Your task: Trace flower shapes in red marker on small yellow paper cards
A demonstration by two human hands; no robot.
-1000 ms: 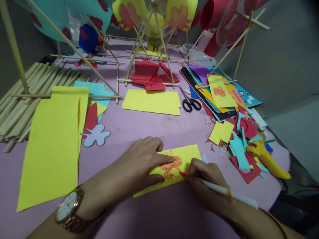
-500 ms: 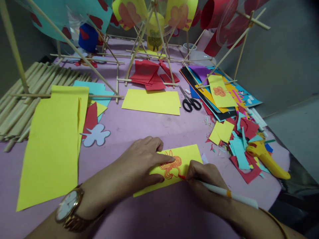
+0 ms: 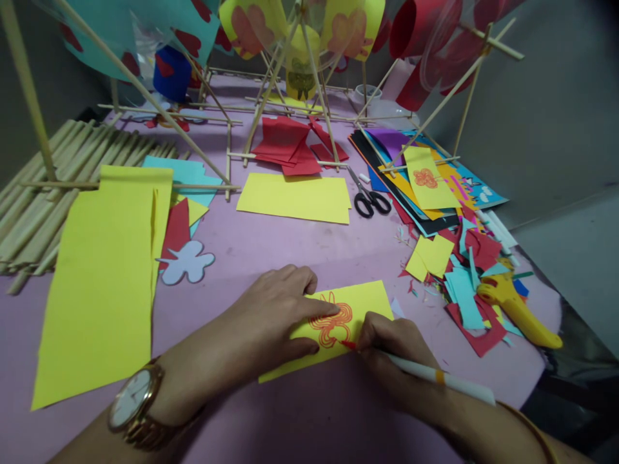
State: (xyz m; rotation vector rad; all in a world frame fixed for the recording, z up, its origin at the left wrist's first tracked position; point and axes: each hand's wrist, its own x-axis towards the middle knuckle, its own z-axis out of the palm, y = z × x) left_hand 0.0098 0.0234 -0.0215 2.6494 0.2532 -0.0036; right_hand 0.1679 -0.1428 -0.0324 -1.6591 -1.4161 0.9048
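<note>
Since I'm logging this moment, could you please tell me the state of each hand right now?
Left hand: open, laid on the yellow paper, grasping nothing.
Right hand: closed around a white marker, red tip at the paper.

Left forearm [image 3: 213, 361] enters low on the left and slants away from the body, toward the middle of the worktop [image 3: 290, 245]. Left wrist [image 3: 176, 396] nearly straight. Left hand [image 3: 275, 316] palm down: index finger extended rightward, thumb stretched out nearer the body, clear gap between the two; other fingers bent. Right forearm [image 3: 464, 422] enters low on the right, by the near end of the worktop's right edge, angled inward. Right hand [image 3: 394, 335] closed in a writing grip, fingers curled, tips directed left. Palm hidden. Hands near each other, apart.
</note>
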